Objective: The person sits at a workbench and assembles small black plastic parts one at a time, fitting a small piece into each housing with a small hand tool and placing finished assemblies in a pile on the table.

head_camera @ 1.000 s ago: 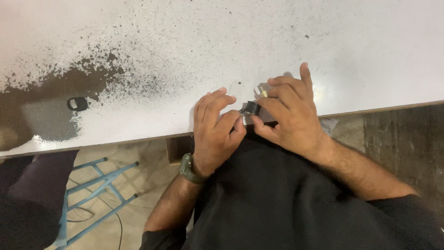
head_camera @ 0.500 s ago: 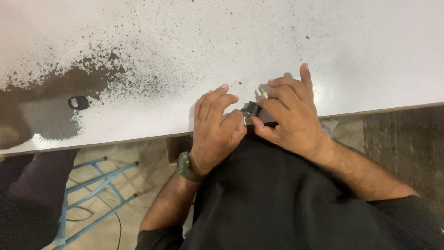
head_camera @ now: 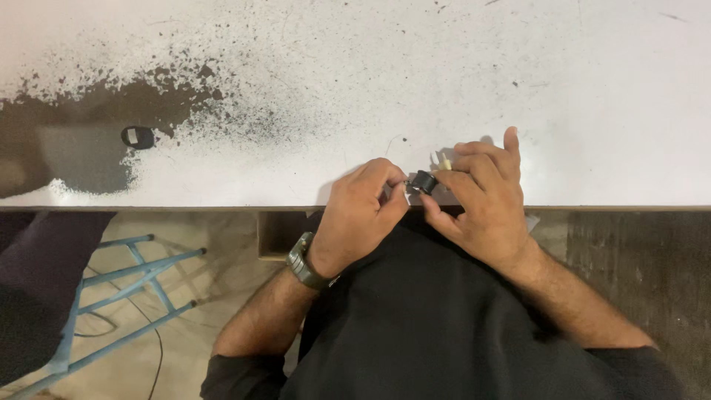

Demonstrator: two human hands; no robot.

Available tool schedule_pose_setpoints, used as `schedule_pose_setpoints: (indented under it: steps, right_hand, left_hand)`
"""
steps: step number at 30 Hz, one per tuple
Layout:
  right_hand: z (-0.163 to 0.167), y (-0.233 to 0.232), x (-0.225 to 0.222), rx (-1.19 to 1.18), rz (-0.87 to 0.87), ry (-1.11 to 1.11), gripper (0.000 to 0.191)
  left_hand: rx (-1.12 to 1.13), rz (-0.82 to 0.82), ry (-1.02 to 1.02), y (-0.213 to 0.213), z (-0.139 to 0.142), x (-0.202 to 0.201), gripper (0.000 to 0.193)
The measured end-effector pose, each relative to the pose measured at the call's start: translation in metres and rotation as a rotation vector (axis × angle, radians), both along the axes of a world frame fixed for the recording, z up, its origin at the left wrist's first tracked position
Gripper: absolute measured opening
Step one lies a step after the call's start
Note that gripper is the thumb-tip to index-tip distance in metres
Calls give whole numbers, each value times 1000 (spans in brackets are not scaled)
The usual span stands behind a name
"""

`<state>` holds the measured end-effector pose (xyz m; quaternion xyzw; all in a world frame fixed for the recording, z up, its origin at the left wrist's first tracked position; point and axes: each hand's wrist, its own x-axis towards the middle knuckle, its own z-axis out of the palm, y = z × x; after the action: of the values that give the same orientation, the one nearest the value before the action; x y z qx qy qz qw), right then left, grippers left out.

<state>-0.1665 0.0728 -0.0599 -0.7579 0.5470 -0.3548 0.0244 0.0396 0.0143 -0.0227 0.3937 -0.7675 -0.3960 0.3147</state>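
My left hand [head_camera: 359,215] and my right hand [head_camera: 481,200] meet at the near edge of a white table [head_camera: 444,74]. Between their fingertips sits a small black round part [head_camera: 424,181]. My right thumb and fingers hold it, and my left fingertips pinch at its left side. A small pale yellow piece [head_camera: 444,164] shows just above my right fingers. A dark watch [head_camera: 302,261] is on my left wrist. Most of the black part is hidden by my fingers.
A dark worn patch [head_camera: 89,141] with black speckles covers the table's left side. A small black ring-shaped piece [head_camera: 138,137] lies there. Below the table edge stand a blue metal frame [head_camera: 111,296] and a dark seat [head_camera: 37,281] at the left.
My left fingers have curled in from lying flat and now pinch the black part. More of the black part shows between my hands.
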Motion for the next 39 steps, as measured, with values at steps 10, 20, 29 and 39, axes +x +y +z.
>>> schedule_pose_setpoints:
  steps: [10, 20, 29, 39]
  right_hand:
    - [-3, 16, 12, -115, 102, -226, 23]
    - [-17, 21, 13, -81, 60, -178, 31]
    - [24, -12, -40, -125, -211, 17, 23]
    - [20, -32, 50, 281, 341, -254, 26]
  left_hand:
    - [27, -4, 68, 4, -11, -8, 17]
    - [-31, 25, 135, 11, -19, -9, 15]
    - [-208, -169, -19, 1, -17, 14, 11]
    - [-682, 908, -649, -95, 13, 229, 57]
